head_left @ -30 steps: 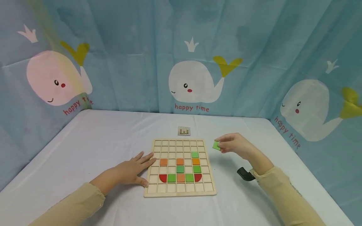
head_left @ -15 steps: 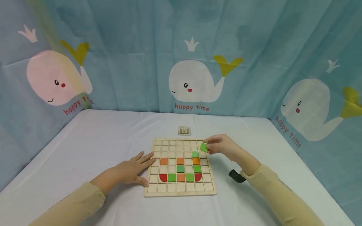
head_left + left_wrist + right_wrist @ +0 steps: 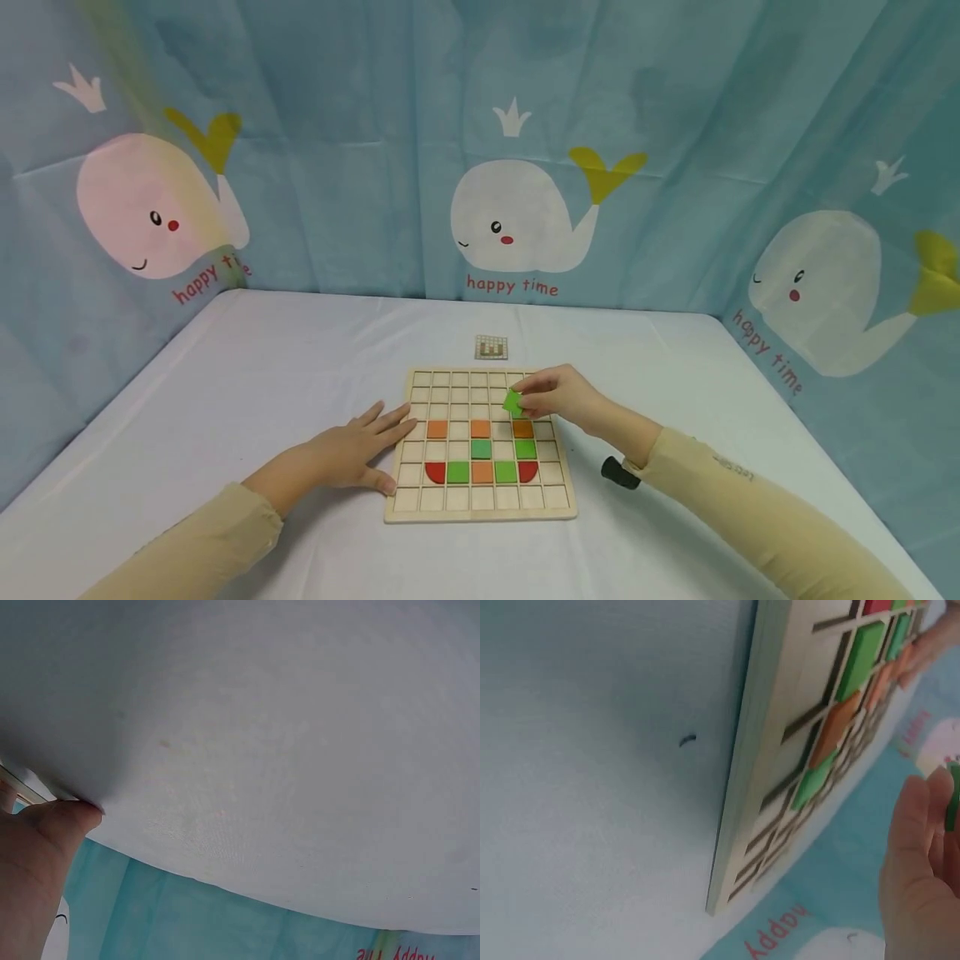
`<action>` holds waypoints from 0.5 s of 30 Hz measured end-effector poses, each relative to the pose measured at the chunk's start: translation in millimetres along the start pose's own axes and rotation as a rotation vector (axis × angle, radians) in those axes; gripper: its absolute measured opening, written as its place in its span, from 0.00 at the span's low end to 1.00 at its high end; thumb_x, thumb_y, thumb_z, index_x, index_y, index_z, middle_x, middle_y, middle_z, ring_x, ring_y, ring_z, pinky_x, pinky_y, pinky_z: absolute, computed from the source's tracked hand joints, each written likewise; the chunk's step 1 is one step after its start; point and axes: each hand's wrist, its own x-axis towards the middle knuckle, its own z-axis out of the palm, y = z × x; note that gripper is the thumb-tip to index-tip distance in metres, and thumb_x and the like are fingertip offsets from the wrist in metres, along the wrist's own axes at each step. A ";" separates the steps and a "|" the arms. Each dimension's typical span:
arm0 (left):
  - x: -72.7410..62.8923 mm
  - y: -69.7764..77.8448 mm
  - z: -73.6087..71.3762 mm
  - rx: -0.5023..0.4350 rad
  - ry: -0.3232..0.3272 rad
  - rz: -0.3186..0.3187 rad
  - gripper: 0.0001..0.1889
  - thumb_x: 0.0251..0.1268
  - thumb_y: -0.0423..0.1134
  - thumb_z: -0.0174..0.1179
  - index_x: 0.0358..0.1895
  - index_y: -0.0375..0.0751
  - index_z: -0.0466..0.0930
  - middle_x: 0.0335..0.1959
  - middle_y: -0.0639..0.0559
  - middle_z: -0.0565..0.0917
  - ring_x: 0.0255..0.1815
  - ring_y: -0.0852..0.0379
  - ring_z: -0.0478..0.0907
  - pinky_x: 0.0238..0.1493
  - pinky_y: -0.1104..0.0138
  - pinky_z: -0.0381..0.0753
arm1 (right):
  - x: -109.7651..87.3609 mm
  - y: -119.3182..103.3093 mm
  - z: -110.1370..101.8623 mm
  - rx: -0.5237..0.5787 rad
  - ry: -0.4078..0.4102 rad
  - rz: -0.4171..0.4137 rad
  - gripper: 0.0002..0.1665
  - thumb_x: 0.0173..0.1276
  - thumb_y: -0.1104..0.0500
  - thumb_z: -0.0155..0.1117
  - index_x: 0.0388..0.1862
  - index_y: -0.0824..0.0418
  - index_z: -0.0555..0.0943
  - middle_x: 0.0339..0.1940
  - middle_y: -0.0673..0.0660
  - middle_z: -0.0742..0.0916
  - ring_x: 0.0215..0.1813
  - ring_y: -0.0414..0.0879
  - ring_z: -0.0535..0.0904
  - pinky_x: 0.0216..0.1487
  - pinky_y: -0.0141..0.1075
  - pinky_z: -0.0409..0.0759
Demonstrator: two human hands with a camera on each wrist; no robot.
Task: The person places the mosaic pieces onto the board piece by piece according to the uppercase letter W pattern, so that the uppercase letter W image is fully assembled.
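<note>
A wooden grid board [image 3: 480,515] lies on the table, with orange, green and red tiles set in several of its cells. Between thumb and fingers my right hand [image 3: 566,400] pinches a green square tile [image 3: 512,403], held tilted above the board's upper right part. That hand hides the light green tile's cell in the head view, though the light green tile [image 3: 813,784] shows in the right wrist view. My left hand [image 3: 348,450] lies spread, its fingertips on the board's left edge. In the left wrist view only part of the left hand [image 3: 45,847] appears.
Behind the board lies a small card [image 3: 491,347] printed with a grid pattern. A black object [image 3: 621,472] shows beside the right sleeve. The white table [image 3: 322,350] ends at a blue curtain [image 3: 352,167] with whale pictures.
My right hand has carried the green tile leftward, from beside the board to over its upper right cells. My left hand stays at the board's edge.
</note>
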 end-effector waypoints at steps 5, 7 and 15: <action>-0.1 -0.7 1.5 -0.012 -0.004 -0.010 0.51 0.52 0.66 0.62 0.76 0.44 0.55 0.78 0.45 0.49 0.75 0.30 0.44 0.55 0.31 0.64 | 7.1 -1.8 11.4 -0.021 -0.028 0.004 0.15 0.67 0.66 0.65 0.51 0.70 0.83 0.37 0.56 0.88 0.36 0.45 0.85 0.45 0.41 0.83; 0.0 -1.1 1.9 -0.015 -0.002 -0.012 0.51 0.52 0.66 0.62 0.76 0.44 0.55 0.78 0.45 0.49 0.75 0.30 0.44 0.55 0.31 0.64 | 9.7 -2.8 15.3 -0.033 -0.038 0.004 0.14 0.67 0.66 0.65 0.51 0.70 0.83 0.36 0.56 0.88 0.35 0.45 0.84 0.45 0.41 0.83; 1.2 -1.8 2.2 -0.009 0.002 -0.005 0.51 0.52 0.66 0.62 0.76 0.44 0.55 0.78 0.45 0.50 0.75 0.30 0.44 0.53 0.31 0.65 | 16.9 -6.2 28.3 -0.059 -0.055 0.008 0.12 0.69 0.70 0.61 0.49 0.71 0.84 0.35 0.56 0.87 0.34 0.45 0.84 0.42 0.39 0.84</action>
